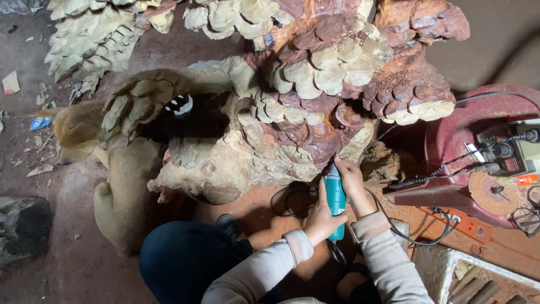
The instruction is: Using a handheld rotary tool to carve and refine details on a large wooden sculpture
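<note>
Both hands hold a teal handheld power carving tool [335, 195] with its tip against the underside of a large carved wood sculpture [292, 101] of reddish and pale wood with scale-like lobes. My left hand [320, 218] wraps the tool's rear body. My right hand [353, 183] grips near its nose, close to the wood. A black cable [416, 239] runs from the tool to the right. Both sleeves are light beige.
A tan dog [107, 169] lies at the left, against the sculpture. A red plastic stool [450, 141] at the right carries a power unit and coiled cables. An orange power strip [467, 225] lies on the dirt floor. Chisels sit in a box [478, 287] at lower right.
</note>
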